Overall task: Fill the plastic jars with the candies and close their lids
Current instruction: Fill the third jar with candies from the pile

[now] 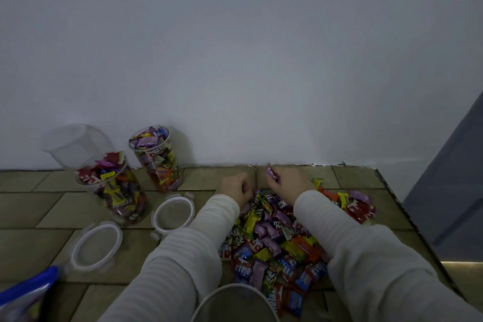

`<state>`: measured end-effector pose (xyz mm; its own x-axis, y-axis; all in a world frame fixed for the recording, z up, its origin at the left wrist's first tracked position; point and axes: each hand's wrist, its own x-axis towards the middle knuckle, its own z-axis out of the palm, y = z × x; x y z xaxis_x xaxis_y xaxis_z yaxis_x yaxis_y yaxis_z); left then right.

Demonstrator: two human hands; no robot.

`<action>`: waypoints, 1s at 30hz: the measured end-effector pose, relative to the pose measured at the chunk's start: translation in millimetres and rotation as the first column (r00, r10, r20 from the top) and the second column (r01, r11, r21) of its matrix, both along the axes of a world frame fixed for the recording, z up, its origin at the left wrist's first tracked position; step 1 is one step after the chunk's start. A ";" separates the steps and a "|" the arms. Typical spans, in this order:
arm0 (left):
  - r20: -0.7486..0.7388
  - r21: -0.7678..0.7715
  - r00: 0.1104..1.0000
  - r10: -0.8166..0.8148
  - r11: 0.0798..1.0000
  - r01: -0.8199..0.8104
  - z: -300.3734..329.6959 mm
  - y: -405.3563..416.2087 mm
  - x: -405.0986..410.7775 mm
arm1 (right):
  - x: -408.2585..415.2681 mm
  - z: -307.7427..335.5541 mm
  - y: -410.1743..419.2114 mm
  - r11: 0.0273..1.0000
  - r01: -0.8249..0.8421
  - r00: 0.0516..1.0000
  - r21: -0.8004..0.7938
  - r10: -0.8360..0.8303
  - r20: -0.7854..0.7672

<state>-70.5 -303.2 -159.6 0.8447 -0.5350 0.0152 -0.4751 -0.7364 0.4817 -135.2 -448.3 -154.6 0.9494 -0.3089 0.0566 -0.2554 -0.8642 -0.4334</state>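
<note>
Candy heap (pixel 282 238): wrapped sweets, purple, yellow, red, blue and orange, loose on the tiled surface (pixel 31 212) between both sleeves, running from the hands at its far edge toward the near edge of view. Near jar (pixel 115 191): clear plastic, uncapped, tilted, packed to the rim with mixed candies. Far jar (pixel 156 157): clear, upright against the wall, uncapped, filled above the rim. Empty jar (pixel 75 144): clear, behind the near jar, partly hidden by it, nothing inside. Bottom jar (pixel 235 303): rim only, cut off by the frame, contents not discernible. Two clip lids (pixel 96 248) (pixel 173 212): flat on the tiles beside the jars. Blue item (pixel 28 287): cropped at the corner, unidentifiable. Left hand (pixel 235 187): curled into the heap, fingers hidden; grip cannot be told. Right hand (pixel 287 180): pinches a purple candy (pixel 271 174).
</note>
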 end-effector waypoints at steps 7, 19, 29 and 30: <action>0.020 -0.271 0.996 0.082 0.960 -0.073 26.8 17.2 -16.1 | -18.3 36.3 16.1 0.993 0.015 0.987 0.115 -0.033 0.156; 0.084 -0.524 0.996 0.036 0.852 0.013 86.3 43.9 -66.8 | -64.5 88.1 56.8 0.912 0.017 0.909 0.410 -0.185 0.373; 0.217 -0.711 0.975 0.040 0.691 0.130 133.7 78.5 -118.8 | -120.0 137.0 104.4 0.503 -0.201 0.818 0.840 -0.385 0.427; 0.211 -0.731 0.976 0.048 0.671 0.125 138.1 82.7 -126.5 | -126.5 138.9 110.5 0.457 -0.221 0.812 0.862 -0.404 0.422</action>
<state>-197.0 -220.5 -21.5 0.7552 -0.3074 0.5789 -0.6408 -0.1605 0.7507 -261.7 -337.8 -15.7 0.8083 -0.5692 0.1504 0.2178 0.0518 -0.9746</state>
